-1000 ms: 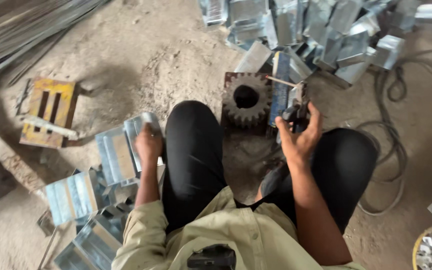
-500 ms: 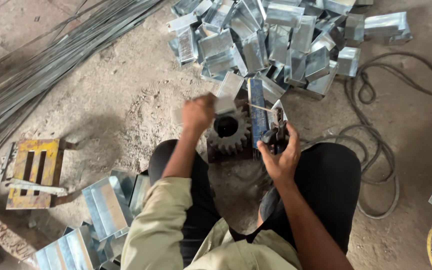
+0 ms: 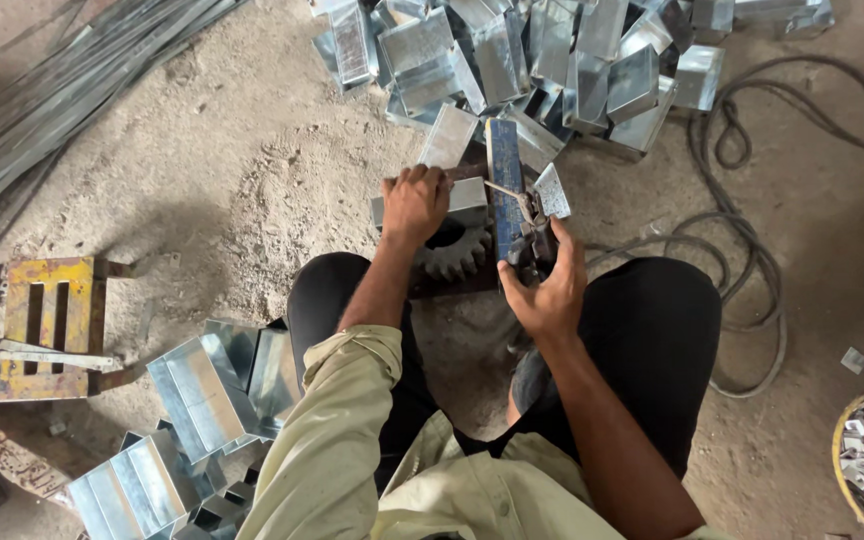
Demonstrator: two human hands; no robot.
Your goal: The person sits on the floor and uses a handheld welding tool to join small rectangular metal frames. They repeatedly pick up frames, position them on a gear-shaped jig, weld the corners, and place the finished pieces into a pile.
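The left hand [image 3: 414,203] presses a folded galvanised sheet-metal box [image 3: 469,197] down onto a dark toothed steel gear [image 3: 455,252] on the dusty floor. The right hand [image 3: 544,290] grips a dark welding electrode holder [image 3: 530,243] beside an upright blue metal bar [image 3: 503,172]. A heap of similar shiny metal boxes [image 3: 552,50] lies beyond.

Both hands reach forward, left [image 3: 414,203] seemingly curled, right [image 3: 544,290] gripping.

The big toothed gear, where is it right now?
In the head view, the gear lies on the ground between the person's knees, just under the left hand, left of the right hand.
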